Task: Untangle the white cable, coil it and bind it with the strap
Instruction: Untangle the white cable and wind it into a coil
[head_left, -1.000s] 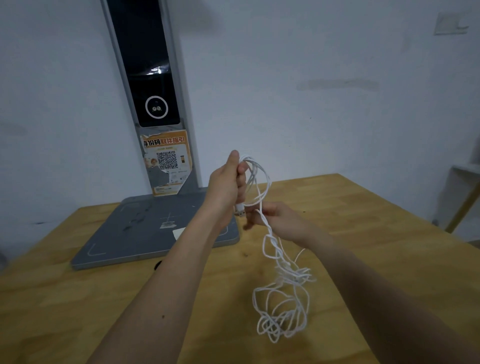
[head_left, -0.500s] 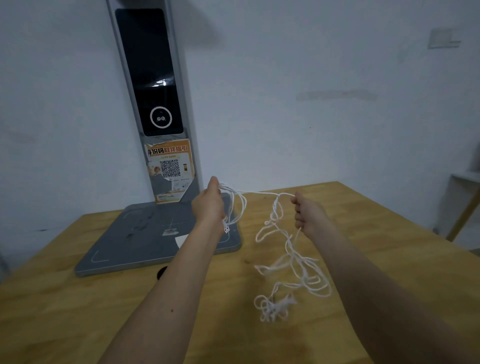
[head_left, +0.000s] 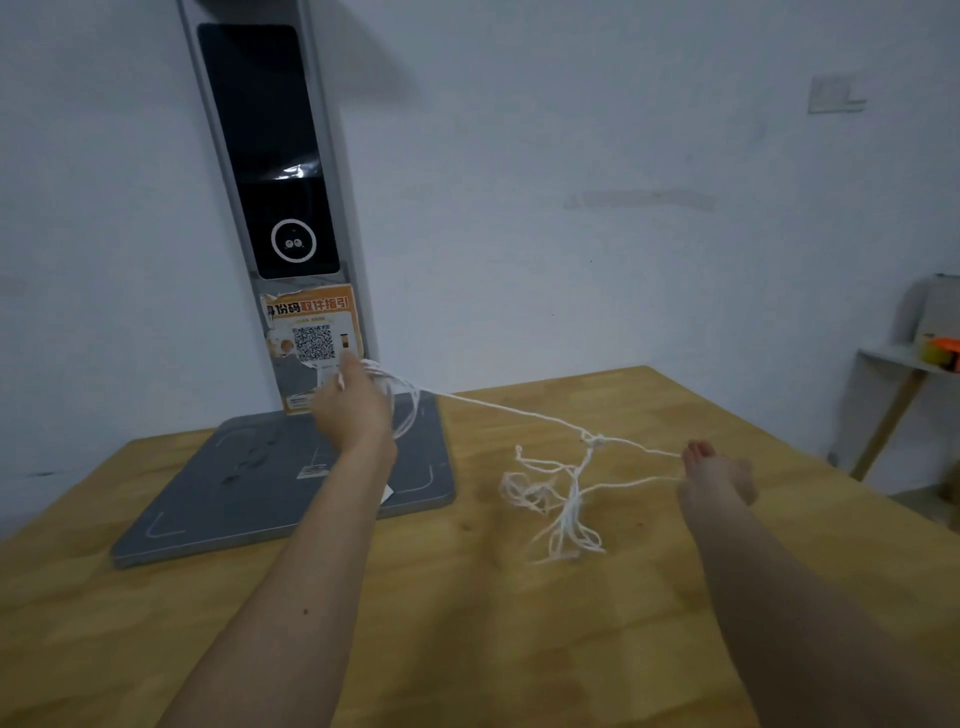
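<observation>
**White cable stretched between two raised hands over the table**

The left hand (head_left: 353, 410) is lifted above the flat grey metal base plate (head_left: 208, 499), its fingers curled round several loops of the thin white cable (head_left: 519, 413). From there a single strand runs taut to the right, passing through a small knot to the right hand (head_left: 719, 475), which pinches it between curled fingers. A second strand leaves the right hand and drops into a loose tangle of loops that hangs below the knot and rests on the light wooden table (head_left: 519, 649) between the two forearms. Behind the left hand stands a tall grey column with a dark screen (head_left: 270, 156) and an orange QR-code sticker (head_left: 311, 338).
</observation>
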